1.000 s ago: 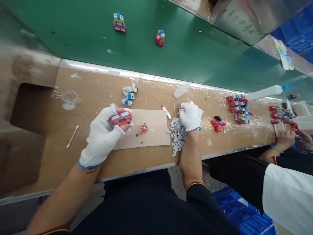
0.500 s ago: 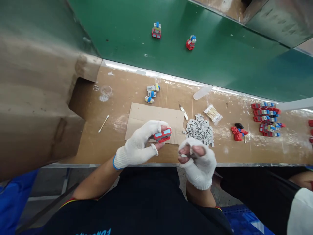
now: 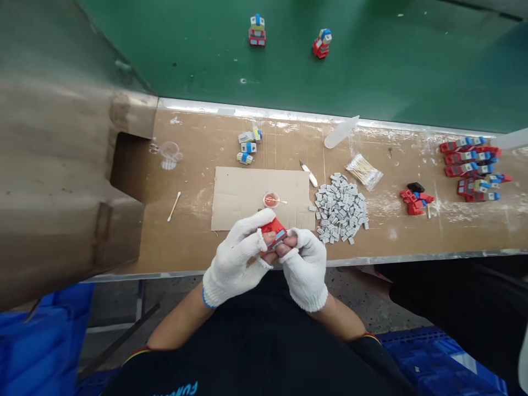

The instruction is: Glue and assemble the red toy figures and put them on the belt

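Observation:
My left hand (image 3: 239, 256), in a white glove with bare fingertips, is closed around a red toy vehicle part (image 3: 274, 226) with light-blue windows. The part is tilted above the table's front edge. My right hand (image 3: 304, 267), gloved likewise, has its fingers pinched together against the part's right end. Whatever lies between those fingertips is hidden. Just beyond my hands, a small cup of reddish liquid (image 3: 270, 199) with a cotton swab (image 3: 282, 202) across it stands on a cardboard sheet (image 3: 241, 190). A heap of small grey plastic pieces (image 3: 340, 209) lies right of the sheet.
A craft knife (image 3: 308, 174), bagged cotton swabs (image 3: 363, 170) and a translucent tube (image 3: 341, 132) lie beyond the heap. Grey-and-blue toy pieces (image 3: 248, 147) sit behind the cardboard. Red toy parts (image 3: 416, 201) and assembled toys (image 3: 468, 159) are at right. A metal housing (image 3: 66, 181) bounds the left.
My right hand has moved left from beside the grey heap to the red part, its small light piece now out of sight. The red part has turned. The cup has come into view.

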The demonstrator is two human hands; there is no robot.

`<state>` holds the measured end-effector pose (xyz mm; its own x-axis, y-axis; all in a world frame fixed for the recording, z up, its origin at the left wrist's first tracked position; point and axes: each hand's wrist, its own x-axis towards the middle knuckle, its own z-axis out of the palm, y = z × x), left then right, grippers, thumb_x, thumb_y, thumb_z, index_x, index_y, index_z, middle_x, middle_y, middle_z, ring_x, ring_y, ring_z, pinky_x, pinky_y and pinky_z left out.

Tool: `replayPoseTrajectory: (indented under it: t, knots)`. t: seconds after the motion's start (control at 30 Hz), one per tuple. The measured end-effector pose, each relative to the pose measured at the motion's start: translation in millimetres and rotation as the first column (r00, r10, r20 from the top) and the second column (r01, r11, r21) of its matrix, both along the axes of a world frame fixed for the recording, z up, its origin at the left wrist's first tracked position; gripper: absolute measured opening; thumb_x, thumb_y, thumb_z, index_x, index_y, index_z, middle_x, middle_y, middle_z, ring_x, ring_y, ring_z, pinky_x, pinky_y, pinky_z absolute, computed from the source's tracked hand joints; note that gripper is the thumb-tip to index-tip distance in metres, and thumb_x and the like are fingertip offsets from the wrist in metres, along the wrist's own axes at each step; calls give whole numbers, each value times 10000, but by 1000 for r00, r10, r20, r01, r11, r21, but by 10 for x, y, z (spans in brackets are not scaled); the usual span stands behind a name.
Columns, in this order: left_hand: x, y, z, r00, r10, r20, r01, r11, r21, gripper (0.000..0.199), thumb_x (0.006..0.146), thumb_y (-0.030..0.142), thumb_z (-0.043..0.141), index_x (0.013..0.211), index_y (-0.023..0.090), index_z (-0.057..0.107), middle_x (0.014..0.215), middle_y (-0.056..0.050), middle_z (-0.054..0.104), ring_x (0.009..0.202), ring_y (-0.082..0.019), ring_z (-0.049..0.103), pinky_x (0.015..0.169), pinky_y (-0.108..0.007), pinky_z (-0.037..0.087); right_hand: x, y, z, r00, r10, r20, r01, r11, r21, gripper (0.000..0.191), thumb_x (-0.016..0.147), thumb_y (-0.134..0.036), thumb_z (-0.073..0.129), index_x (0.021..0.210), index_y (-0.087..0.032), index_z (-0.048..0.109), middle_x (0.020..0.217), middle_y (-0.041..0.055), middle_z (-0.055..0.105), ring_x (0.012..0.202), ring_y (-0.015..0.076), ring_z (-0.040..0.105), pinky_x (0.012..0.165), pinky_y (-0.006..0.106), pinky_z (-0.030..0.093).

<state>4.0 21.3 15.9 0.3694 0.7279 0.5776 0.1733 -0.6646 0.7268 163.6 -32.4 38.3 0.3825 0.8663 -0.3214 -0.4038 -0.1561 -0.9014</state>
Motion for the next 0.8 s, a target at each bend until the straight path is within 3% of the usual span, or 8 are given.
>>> replayPoseTrajectory:
  t: [0.13, 0.23, 0.4, 0.5, 0.6, 0.7, 0.8]
  knots:
    - [4, -7, -21, 999, 23, -28, -22, 999, 29, 710, 1068, 102, 831, 1725, 268, 622, 1506, -201, 849, 1394, -330, 861, 1148, -418, 765, -44, 14, 48, 993, 15, -114, -17, 1000, -13, 561, 741, -683, 1099, 775, -251, 743, 716, -30, 763, 500, 161, 697, 576, 370, 735]
    - [-4, -3, -34, 998, 11, -55, -8, 999, 47, 674, 1085, 147, 834, 1716, 251, 622, 1437, -198, 880, 1338, -337, 887, 1124, -422, 777, -36, 17, 85, 993, 39, -110, -39, 999, 4, 583, 759, -680, 1095, 762, -250, 702, 725, -38, 728, 535, 154, 697, 563, 333, 701]
    - [-25, -40, -35, 999, -23, -43, 23, 1000, -1, 497, 1121, 268, 841, 1584, 229, 665, 1367, -188, 890, 1256, -319, 909, 1069, -395, 788, 60, 19, 49, 990, 124, 60, -132, 980, 147, 548, 872, -669, 1024, 821, -259, 665, 812, -29, 692, 707, 152, 697, 662, 292, 670]
    - [-1, -51, -24, 997, -70, -12, 69, 993, -91, 420, 1144, 342, 821, 1524, 238, 678, 1392, -193, 873, 1236, -320, 903, 1029, -413, 793, 105, 1, -58, 983, 72, 171, -117, 956, 270, 493, 894, -679, 1007, 928, -276, 725, 909, -20, 679, 767, 156, 726, 701, 296, 689]
    - [36, -29, -13, 980, -178, 92, 194, 958, -211, 317, 1169, 436, 768, 1435, 271, 718, 1210, -125, 876, 1008, -287, 898, 874, -408, 792, 120, -47, -180, 967, 23, 252, -113, 930, 348, 426, 886, -631, 1026, 912, -300, 759, 954, -7, 646, 799, 180, 749, 651, 316, 688]
    - [26, -19, 4, 960, -246, 132, 275, 917, -288, 304, 1166, 469, 744, 1418, 299, 740, 1191, -115, 868, 976, -313, 891, 887, -476, 794, 110, -71, -233, 969, 110, 220, -165, 953, 252, 454, 835, -573, 1053, 777, -295, 699, 893, 5, 597, 686, 203, 670, 547, 399, 660]
    - [-27, -34, 43, 974, -219, 52, 225, 932, -283, 366, 1165, 453, 752, 1502, 319, 711, 1298, -138, 872, 1103, -356, 906, 959, -513, 799, 105, -11, -150, 954, 292, 73, -299, 944, 141, 502, 922, -552, 932, 648, -300, 597, 696, -2, 514, 529, 213, 549, 462, 468, 622]
